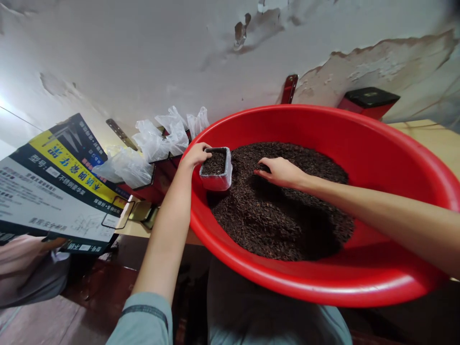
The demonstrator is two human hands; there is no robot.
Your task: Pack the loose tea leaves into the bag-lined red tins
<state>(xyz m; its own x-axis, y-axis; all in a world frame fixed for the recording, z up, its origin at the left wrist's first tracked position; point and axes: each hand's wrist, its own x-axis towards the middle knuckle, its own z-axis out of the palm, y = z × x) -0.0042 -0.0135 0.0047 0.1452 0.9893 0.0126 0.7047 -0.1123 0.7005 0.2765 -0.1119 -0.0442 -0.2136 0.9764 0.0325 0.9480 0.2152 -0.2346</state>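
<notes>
A large red plastic basin [381, 143] holds a heap of dark, dry loose tea leaves [251, 215]. At the basin's left side my left hand [198, 155] grips the rim of a small square tin [216, 181] wrapped in clear plastic. Dark leaves fill that tin nearly to the top. Over the heap, to the right of the tin, my right hand [278, 171] is closed with its fingers curled, and dark leaves show between thumb and fingers. How many leaves it holds is hidden.
Several tins topped with clear plastic bags [158, 139] line the wall at left. A printed cardboard box [64, 177] stands beside them, with another person's arm [25, 258] below it. A black-lidded red tin [372, 98] sits behind the basin on the wooden table [427, 136].
</notes>
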